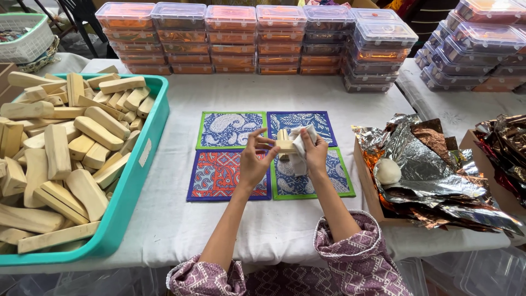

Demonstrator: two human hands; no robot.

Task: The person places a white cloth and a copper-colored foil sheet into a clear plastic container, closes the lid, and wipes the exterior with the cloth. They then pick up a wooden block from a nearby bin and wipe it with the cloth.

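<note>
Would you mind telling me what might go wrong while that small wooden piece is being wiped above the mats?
1. The wooden piece is pinched only at the fingertips of the left hand, so it might slip onto the patterned mats.
2. The white cloth in the right hand is loosely bunched and could drop.
3. The crumpled foil lies close by the right elbow and could get knocked.

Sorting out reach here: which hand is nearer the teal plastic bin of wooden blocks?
Left. The left hand is on the side of the teal plastic bin of wooden blocks; the right hand is further off, beyond the left.
</note>
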